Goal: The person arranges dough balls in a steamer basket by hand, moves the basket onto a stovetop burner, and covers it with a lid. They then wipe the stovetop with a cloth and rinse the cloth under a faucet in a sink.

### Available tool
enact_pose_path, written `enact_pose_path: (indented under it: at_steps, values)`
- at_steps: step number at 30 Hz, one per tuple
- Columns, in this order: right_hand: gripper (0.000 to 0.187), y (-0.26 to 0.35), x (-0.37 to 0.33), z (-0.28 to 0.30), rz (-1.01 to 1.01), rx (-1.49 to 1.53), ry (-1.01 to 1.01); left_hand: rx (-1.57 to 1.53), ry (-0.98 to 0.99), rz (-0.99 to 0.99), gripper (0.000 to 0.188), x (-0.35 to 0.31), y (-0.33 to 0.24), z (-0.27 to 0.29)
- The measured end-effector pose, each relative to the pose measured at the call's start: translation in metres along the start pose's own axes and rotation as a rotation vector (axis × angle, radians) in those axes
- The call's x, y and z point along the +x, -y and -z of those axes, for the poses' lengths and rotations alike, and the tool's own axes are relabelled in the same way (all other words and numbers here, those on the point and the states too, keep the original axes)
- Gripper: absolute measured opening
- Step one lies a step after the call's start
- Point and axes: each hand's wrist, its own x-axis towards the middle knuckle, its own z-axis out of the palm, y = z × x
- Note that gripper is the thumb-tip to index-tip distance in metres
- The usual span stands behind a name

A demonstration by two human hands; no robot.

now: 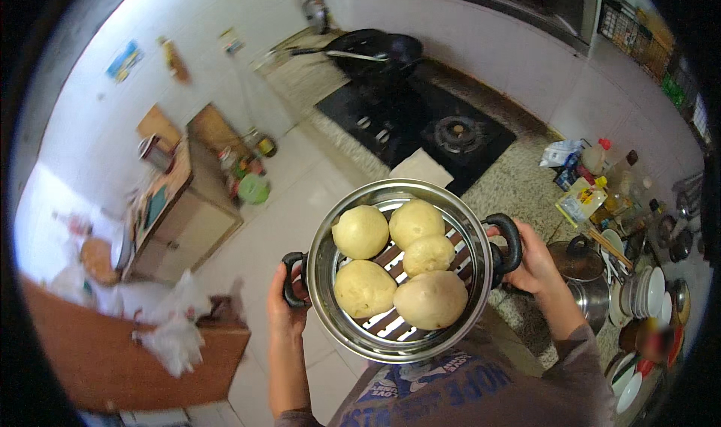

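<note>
A round stainless-steel steamer pot (321, 307) with black side handles is held up in front of my body. Several pale yellow steamed buns (365, 288) rest inside it, on a slatted bottom that shows between them. Round the left handle (294, 279) my left hand (282, 303) is closed. On the other side, my right hand (530, 262) grips the right handle (509, 243), with its fingers partly hidden behind it. The pot is tipped so that its inside faces me.
Ahead, a black gas hob (420, 119) carries a wok (398, 51), with a folded cloth (420, 168) at its near edge. Bottles, a lidded pot (574, 258) and stacked bowls (644, 292) crowd the right counter. A wooden cabinet (188, 217) stands left, near a plastic bag (176, 344).
</note>
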Motion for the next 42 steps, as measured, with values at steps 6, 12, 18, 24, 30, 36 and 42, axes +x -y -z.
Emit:
enact_pose_path:
  at_steps: [6, 12, 18, 24, 30, 36, 42]
  values:
    - [0.046, 0.032, 0.062, -0.011, 0.203, 0.081, -0.249, 0.138, 0.243, 0.142, 0.050, 0.177, -0.039, -0.075]
    - [0.042, 0.080, 0.130, 0.005, 0.357, 0.156, -0.417, 0.224, 0.494, 0.194, 0.046, 0.306, -0.047, -0.184]
    - [0.044, 0.126, 0.185, 0.042, 0.421, 0.207, -0.541, 0.135, 0.655, 0.275, 0.036, 0.388, -0.026, -0.277]
    - [0.041, 0.151, 0.213, 0.079, 0.473, 0.352, -0.699, 0.213, 0.775, 0.304, 0.037, 0.434, 0.003, -0.341]
    - [0.047, 0.155, 0.229, 0.089, 0.519, 0.370, -0.805, 0.218, 0.776, 0.440, 0.037, 0.465, 0.023, -0.372]
    - [0.046, 0.157, 0.229, 0.097, 0.523, 0.431, -0.824, 0.111, 0.964, 0.572, 0.034, 0.490, 0.034, -0.382]
    - [0.062, 0.132, 0.217, 0.125, 0.585, 0.200, -0.946, 0.320, 0.847, 0.607, 0.030, 0.489, 0.025, -0.367]
